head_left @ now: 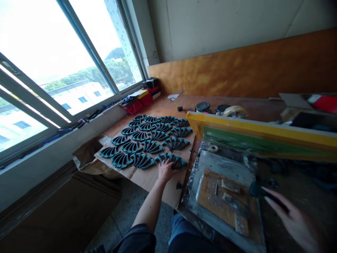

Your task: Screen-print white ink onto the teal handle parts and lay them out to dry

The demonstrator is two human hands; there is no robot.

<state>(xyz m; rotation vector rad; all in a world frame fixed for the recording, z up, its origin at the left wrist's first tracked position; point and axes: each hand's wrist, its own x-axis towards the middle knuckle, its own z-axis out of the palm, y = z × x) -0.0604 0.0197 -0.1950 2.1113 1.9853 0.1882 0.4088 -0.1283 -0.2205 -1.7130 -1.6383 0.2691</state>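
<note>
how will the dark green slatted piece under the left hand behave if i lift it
The slatted piece looks stiff, since its ribs seem to hold their curves. It is probably light for its size, given the gaps between ribs. Lying flat on the cardboard, it seems likelier to slide than roll.

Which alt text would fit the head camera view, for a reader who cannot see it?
The left hand rests on one of many dark ribbed parts laid in rows on cardboard, near a window. The right hand, blurred, holds a dark object near a grey board with wood pieces; a yellow frame is behind.
</note>
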